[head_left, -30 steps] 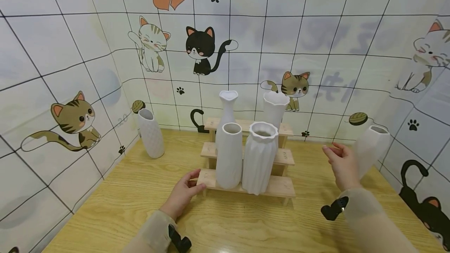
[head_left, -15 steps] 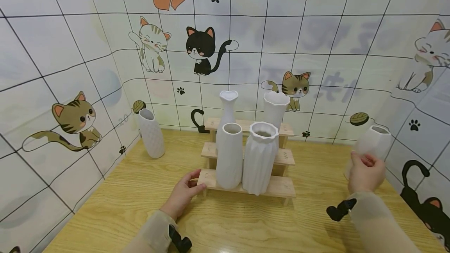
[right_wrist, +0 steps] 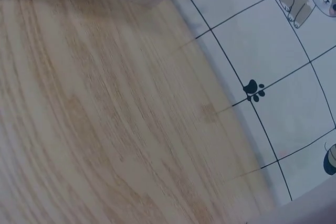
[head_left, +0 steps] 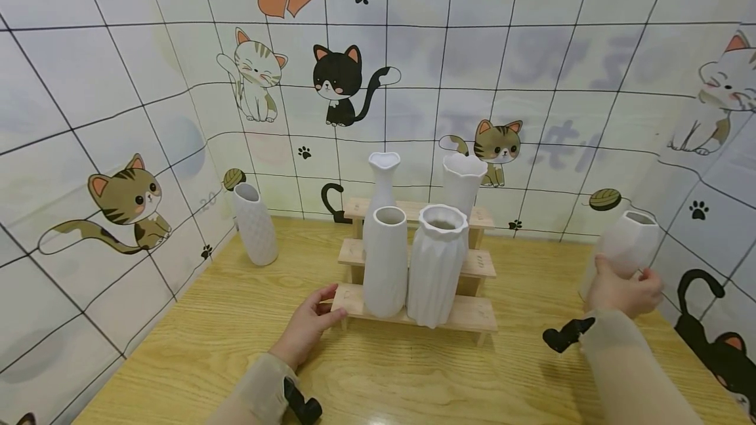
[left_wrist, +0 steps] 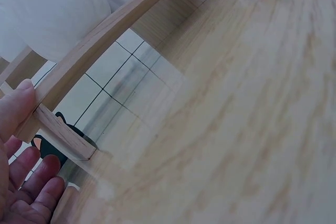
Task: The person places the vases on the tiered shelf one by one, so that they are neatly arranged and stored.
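In the head view a three-tier wooden stand (head_left: 472, 310) stands on the table. On its bottom tier are a smooth white vase (head_left: 385, 267) and a ribbed white vase (head_left: 434, 281). Behind them a slim-necked vase (head_left: 384, 182) and a scalloped-rim vase (head_left: 464, 179) rise. My left hand (head_left: 304, 326) grips the left end of the bottom tier; in the left wrist view its thumb (left_wrist: 21, 100) lies on the board's edge. At far right my right hand (head_left: 626, 294) holds a faceted white vase (head_left: 629, 241) low down, thumb and fingers on opposite sides.
A diamond-textured white vase (head_left: 256, 228) stands at the back left of the wooden table (head_left: 401, 372). Tile-patterned walls (head_left: 413, 58) with cartoon cats close in the back and both sides. The right wrist view holds mostly table surface and wall.
My right hand has moved right to the faceted vase, and its fingers have spread around the vase's lower part. The left hand and the stand have stayed in place.
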{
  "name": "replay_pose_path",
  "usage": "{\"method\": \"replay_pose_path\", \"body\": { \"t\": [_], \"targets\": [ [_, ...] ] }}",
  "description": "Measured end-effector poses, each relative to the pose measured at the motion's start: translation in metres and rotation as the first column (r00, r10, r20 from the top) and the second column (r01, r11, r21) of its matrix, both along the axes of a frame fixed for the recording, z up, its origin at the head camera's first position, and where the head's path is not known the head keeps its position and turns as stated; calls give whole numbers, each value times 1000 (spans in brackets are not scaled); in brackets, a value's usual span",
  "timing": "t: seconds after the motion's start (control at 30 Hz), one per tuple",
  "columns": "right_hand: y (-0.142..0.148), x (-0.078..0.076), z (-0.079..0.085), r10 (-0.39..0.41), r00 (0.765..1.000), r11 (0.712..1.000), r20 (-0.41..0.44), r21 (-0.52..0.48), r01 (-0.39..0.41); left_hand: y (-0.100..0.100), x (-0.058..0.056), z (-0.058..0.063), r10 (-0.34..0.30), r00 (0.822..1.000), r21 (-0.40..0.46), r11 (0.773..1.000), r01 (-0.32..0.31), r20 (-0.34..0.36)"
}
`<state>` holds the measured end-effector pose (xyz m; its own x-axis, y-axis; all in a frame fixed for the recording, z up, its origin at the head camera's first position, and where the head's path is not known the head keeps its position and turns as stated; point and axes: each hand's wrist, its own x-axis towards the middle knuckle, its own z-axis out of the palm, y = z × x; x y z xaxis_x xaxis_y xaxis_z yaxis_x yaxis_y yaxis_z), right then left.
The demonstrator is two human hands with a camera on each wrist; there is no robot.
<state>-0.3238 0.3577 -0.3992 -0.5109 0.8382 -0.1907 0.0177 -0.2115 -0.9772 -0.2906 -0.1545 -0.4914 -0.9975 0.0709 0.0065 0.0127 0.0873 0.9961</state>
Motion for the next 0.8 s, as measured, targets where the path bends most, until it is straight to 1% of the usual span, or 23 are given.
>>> {"method": "replay_pose_path", "body": {
  "t": [0.17,0.37,0.43,0.53,0.63,0.8],
  "targets": [
    [1,-6,4,23,997,999,78,26,-25,-1,1,0,-18,1000,-5,1000,18,-5],
    [4,-10,8,42,993,999,106,-1,-42,-3,1,-1,-35,999,-22,999,35,-14],
    [6,-12,8,48,995,999,92,-13,-47,-3,1,-2,-41,999,-22,999,40,-14],
    [9,-15,7,63,998,997,31,-47,-62,-3,0,-3,-43,999,-17,999,42,-10],
    [13,-18,6,91,996,993,-19,-79,-92,-2,1,-2,-40,999,-8,999,40,-15],
    [19,-21,7,152,988,986,-8,-75,-152,-1,2,1,-38,999,7,999,39,-23]
  ]
}}
